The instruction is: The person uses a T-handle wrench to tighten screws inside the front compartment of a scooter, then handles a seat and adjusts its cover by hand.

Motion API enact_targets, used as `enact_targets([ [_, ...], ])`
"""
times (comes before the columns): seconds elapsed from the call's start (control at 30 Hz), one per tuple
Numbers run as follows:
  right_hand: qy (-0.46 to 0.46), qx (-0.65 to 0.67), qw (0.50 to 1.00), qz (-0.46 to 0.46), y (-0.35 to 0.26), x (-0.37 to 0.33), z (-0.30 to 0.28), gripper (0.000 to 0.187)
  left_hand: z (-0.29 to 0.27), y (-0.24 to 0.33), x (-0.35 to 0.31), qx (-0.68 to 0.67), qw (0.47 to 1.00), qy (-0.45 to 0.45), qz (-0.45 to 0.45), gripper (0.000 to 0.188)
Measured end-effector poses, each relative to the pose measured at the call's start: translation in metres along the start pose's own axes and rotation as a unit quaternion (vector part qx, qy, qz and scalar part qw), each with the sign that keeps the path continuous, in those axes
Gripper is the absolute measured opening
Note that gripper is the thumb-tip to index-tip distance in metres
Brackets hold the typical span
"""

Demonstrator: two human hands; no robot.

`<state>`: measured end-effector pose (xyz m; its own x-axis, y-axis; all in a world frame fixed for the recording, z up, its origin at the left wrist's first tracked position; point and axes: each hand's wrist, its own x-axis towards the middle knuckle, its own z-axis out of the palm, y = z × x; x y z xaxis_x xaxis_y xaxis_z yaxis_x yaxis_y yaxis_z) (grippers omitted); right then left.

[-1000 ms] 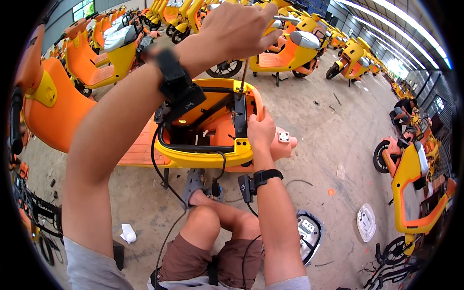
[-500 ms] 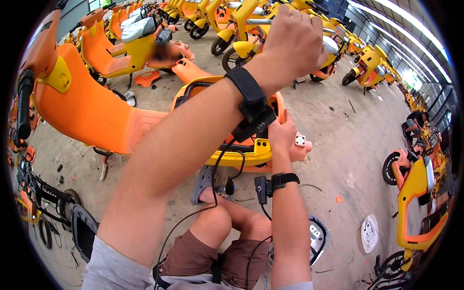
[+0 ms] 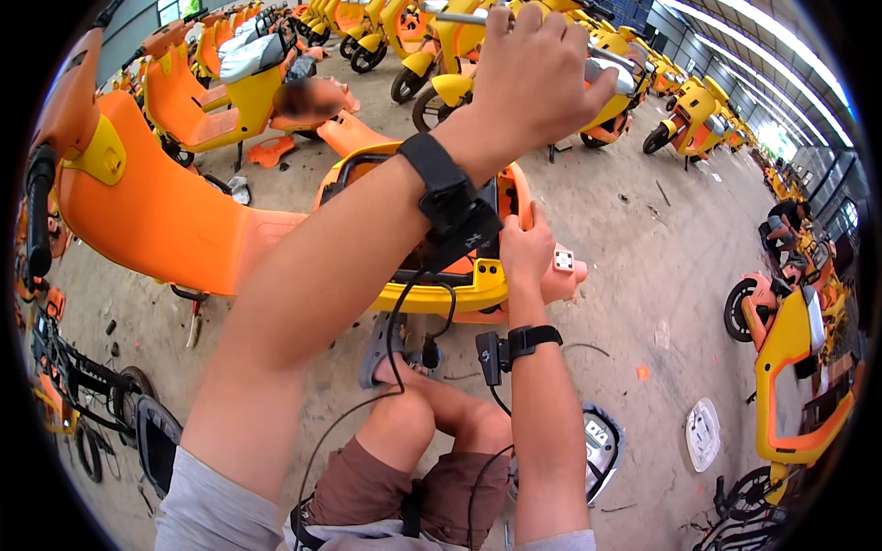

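Note:
My left hand (image 3: 525, 87) is raised high over the scooter, fingers curled around a silver metal bar (image 3: 459, 17) that sticks out on both sides, like the cross handle of a T-wrench. Any shaft below it is hidden behind my wrist. My right hand (image 3: 527, 250) grips the rear rim of the seat opening on an orange and yellow scooter (image 3: 156, 202). The scooter stands across in front of me, its handlebar at the left. Its seat is off, and my left forearm covers much of the open compartment.
Rows of yellow and orange scooters (image 3: 216, 110) fill the back. Another scooter (image 3: 781, 386) stands at the right, near a crouching person (image 3: 785, 225). A white plastic cover (image 3: 703, 434) and a dark-rimmed part (image 3: 602, 450) lie on the floor. Black cables (image 3: 331, 450) hang from my wrist straps.
My left hand and the bar have shifted left and slightly up, the bar tilting more and the thumb loosening. My right hand keeps its hold on the rim. The whole view has shifted slightly.

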<state>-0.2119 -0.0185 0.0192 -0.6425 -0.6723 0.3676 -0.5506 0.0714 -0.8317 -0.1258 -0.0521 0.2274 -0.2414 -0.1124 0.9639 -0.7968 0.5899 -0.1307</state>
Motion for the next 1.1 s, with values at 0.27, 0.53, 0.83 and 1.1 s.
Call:
enact_targets([
  [0.27,-0.002,0.0,1.0,0.013,0.004,-0.001,0.003,0.053,0.0,-0.014,0.01,-0.266,0.963,0.052,-0.014,0.043],
  [0.53,0.006,0.01,1.0,0.002,0.001,-0.002,0.005,0.055,0.001,-0.022,0.012,-0.217,0.973,0.057,-0.059,0.041],
  [0.83,0.011,-0.006,1.0,0.008,0.001,-0.005,0.005,0.051,0.001,-0.001,0.0,-0.234,0.963,0.13,-0.037,0.036],
  [1.1,0.012,-0.005,1.0,0.012,-0.002,-0.006,0.005,0.049,-0.001,-0.05,0.015,-0.466,0.878,-0.106,0.031,0.035],
])
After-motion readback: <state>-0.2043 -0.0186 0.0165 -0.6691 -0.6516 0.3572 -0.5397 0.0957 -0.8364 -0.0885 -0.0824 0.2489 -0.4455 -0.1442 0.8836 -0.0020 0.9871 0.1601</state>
